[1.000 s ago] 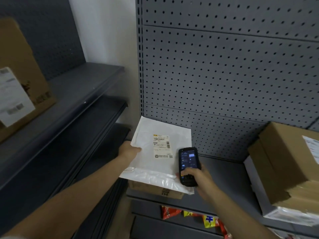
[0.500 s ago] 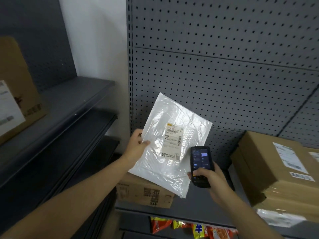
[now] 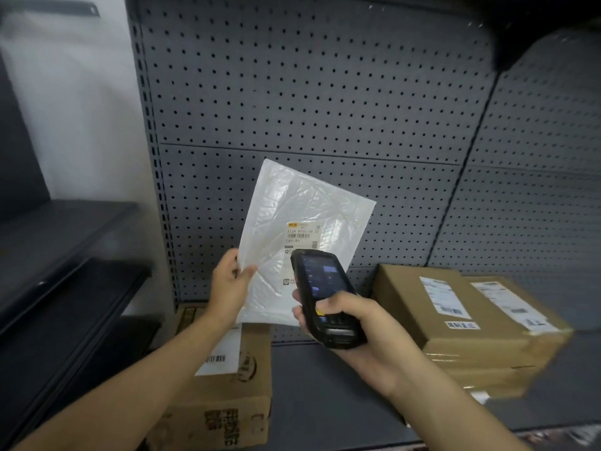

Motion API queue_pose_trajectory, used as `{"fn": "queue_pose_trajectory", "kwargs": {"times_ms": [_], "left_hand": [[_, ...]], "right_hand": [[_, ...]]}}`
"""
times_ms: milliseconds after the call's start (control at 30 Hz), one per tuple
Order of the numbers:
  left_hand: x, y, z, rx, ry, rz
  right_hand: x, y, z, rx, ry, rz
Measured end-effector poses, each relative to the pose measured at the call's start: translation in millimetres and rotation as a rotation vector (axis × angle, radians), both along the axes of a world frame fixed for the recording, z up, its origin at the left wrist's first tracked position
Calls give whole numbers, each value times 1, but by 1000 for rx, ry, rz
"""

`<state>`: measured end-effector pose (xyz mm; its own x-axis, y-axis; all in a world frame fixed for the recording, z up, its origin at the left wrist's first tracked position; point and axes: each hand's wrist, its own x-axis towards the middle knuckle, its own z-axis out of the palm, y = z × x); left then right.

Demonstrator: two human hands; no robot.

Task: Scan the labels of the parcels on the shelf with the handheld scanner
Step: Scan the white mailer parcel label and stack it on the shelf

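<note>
**Mailer lifted off the shelf so its label meets the scanner**

The left hand (image 3: 231,281) pinches the lower left edge of the white mailer (image 3: 302,242), thumb on the front and fingers behind. Gripping by the edge leaves the label (image 3: 302,234) uncovered, and it tilts the flat face toward the person. The mailer hangs in the air in front of the pegboard (image 3: 325,102), clear of the shelf (image 3: 325,385) below.

The right hand (image 3: 354,323) is wrapped round the lower body of the scanner (image 3: 320,297), its thumb over the keypad end (probably resting on the trigger key, though that is hard to tell). The scanner's top end overlaps the lower part of the label, held very close in front of the mailer, and its lit screen faces the person so a reading can be checked.

Further out, a brown box (image 3: 227,379) sits on the shelf under the mailer with its own barcode sticker facing up. To the right, stacked boxes (image 3: 465,320) lie flat, labels up, apparently placed to be scanned where they rest.
</note>
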<state>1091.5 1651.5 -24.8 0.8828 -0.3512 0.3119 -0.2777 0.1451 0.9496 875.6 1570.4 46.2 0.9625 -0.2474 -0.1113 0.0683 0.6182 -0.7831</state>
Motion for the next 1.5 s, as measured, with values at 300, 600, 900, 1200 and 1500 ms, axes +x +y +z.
{"fn": "queue_pose_trajectory", "kwargs": {"times_ms": [300,600,900,1200,1500], "left_hand": [[0,-16,0,11,-16,-5],[4,-16,-2,14,-16,17],[7,-13,-5,23,-38,40],[6,-13,-7,24,-40,34],[6,-17,-12,19,-29,19]], "right_hand": [[-14,-6,15,-37,-3,-36],[-13,-11,18,-28,11,-51],[-9,-13,14,-57,25,-29],[-6,-15,11,-45,28,-25],[-6,-18,7,-10,24,-19]]}}
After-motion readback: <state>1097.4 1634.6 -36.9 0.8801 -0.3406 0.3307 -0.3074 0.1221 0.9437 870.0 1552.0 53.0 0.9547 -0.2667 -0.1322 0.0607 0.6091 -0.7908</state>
